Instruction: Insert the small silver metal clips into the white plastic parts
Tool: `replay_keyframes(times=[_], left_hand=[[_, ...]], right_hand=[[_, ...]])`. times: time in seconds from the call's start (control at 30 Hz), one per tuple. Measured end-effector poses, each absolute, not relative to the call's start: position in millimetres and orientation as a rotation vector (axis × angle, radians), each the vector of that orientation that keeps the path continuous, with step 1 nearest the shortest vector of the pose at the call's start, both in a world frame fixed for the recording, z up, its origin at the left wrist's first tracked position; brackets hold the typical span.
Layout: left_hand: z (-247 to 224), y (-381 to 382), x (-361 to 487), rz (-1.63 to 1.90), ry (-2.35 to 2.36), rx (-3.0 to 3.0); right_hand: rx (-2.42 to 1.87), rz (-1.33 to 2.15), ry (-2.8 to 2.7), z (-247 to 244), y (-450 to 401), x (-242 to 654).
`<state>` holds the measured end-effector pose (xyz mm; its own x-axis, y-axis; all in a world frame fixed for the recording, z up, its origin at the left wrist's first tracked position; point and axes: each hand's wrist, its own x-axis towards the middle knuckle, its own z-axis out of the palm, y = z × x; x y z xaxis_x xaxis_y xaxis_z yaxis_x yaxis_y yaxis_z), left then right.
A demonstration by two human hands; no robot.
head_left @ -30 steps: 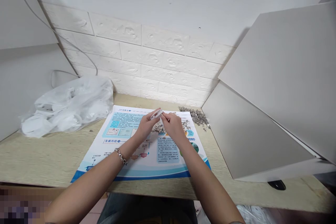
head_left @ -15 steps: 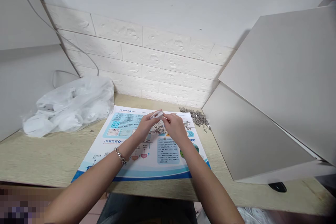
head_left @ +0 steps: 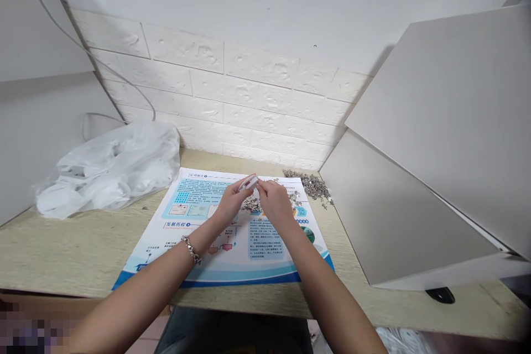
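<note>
White piece [head_left: 249,182], between left [head_left: 232,197] and right hands [head_left: 271,196]

White brick-patterned wall [head_left: 249,88] — pale wooden tabletop [head_left: 62,254], grey-white side panels [head_left: 415,210]

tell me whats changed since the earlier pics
Very little: the white piece seems tilted slightly differently at the fingers. No clear pick-up or release shows. The left hand still holds it, with the right hand beside it; bag, poster and metal pile stayed put.
</note>
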<state>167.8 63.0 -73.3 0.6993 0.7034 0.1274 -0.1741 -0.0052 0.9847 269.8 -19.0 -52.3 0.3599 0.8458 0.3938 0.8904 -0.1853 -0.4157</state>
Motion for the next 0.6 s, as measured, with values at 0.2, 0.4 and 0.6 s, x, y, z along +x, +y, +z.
replay_keyframes(times=[0.2,0.4,0.6], left_hand=[[-70.9,55.4,166.9,0.804,0.475,1.459],[-67.5,58.6,166.2,0.786,0.487,1.419],[-72.8,63.3,167.9,0.749,0.473,1.394]], right_hand=[[-1.973,-0.090,-1.410,-53.6,-17.4,268.3],[-1.942,-0.057,-1.483,-51.0,-16.7,272.1],[-1.954,-0.042,-1.532,-49.1,-18.6,275.7]])
